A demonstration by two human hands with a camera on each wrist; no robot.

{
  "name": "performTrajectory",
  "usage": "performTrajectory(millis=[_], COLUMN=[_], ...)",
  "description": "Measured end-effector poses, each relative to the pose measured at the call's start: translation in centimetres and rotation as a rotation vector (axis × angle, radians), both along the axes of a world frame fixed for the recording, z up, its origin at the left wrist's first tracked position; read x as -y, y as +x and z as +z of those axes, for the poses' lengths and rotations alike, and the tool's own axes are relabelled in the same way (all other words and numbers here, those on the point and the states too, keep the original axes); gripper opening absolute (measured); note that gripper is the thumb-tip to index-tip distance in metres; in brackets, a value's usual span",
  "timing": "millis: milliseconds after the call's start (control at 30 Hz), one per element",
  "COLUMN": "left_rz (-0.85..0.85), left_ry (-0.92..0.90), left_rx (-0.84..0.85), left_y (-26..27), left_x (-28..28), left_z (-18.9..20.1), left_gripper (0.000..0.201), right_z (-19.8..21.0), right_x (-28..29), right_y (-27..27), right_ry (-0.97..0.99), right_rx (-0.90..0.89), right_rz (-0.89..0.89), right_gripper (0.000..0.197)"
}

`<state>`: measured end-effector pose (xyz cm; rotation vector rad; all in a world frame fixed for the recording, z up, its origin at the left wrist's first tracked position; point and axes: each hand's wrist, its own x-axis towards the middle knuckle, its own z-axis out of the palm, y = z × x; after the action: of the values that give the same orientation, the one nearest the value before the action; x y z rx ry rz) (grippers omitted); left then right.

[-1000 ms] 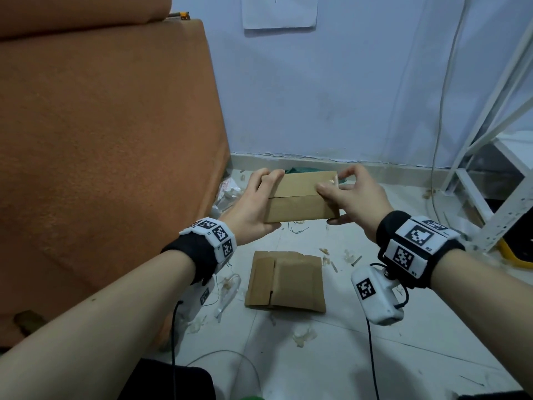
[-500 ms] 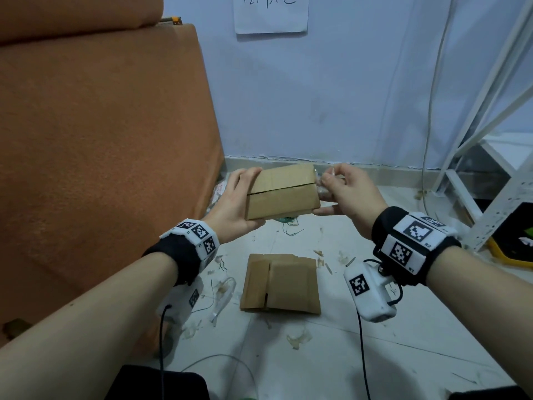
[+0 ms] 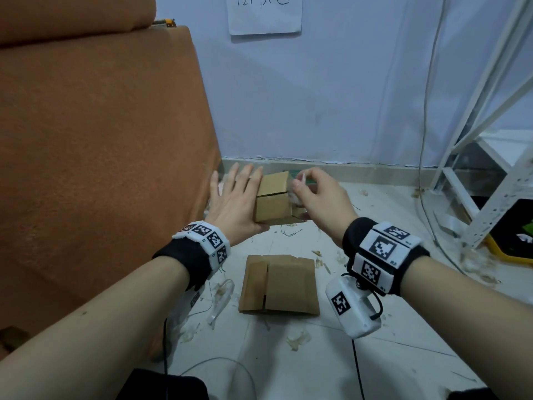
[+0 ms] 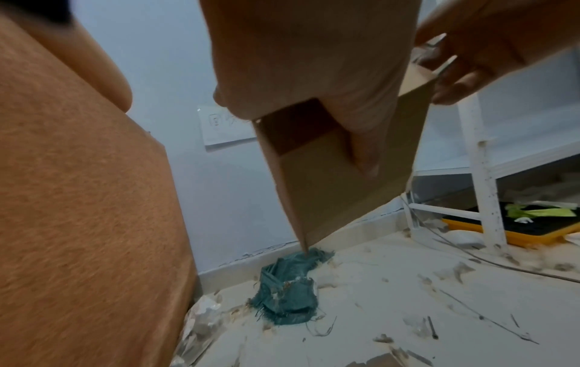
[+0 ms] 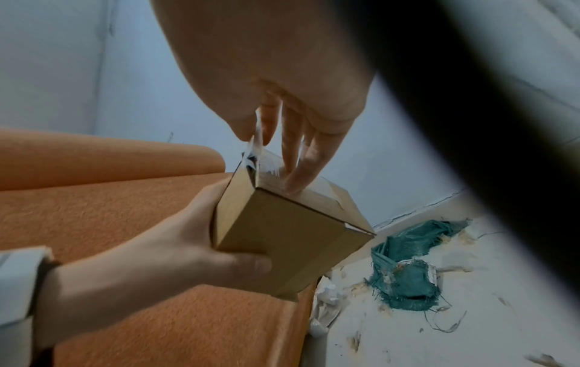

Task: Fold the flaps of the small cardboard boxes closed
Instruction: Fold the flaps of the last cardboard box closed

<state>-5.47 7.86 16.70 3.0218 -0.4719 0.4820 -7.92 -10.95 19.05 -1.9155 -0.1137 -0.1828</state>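
A small brown cardboard box point(image 3: 272, 199) was held in the air above the pale tiled floor point(image 3: 403, 327), between the two hands. The left hand point(image 3: 233, 206) was seen laid flat against the box's left face, fingers straight and spread, with the thumb tucked under the lower edge point(image 5: 251, 267). The right hand point(image 3: 320, 197) was at the box's right end, thumb and forefinger pinching a strip of clear tape point(image 5: 257, 149) that ran down to the end flaps; the other fingertips point(image 5: 295, 183) touched that face. A flattened brown cardboard box point(image 3: 278, 284) was noted lying on the floor below, well apart from the held one. A crumpled teal rag point(image 5: 404, 273) lay near the wall, beside the orange upholstered sofa point(image 3: 101, 154).
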Motion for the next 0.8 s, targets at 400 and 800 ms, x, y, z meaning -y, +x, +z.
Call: performTrajectory(millis=[400, 800], left_rz=[-0.394, -0.425], left_ry=[-0.357, -0.411], left_rx=[-0.033, -0.059], left_y=[-0.6, -0.9], left_x=[1.4, 0.3], left_z=[1.2, 0.8], left_gripper=[0.09, 0.094], right_z=[-0.5, -0.4], right_x=[1.6, 2.6], right_y=[1.0, 0.6], right_ry=[0.18, 0.203], right_rx=[-0.309, -0.253], right_rz=[0.081, 0.097], right_gripper=[0.134, 0.071])
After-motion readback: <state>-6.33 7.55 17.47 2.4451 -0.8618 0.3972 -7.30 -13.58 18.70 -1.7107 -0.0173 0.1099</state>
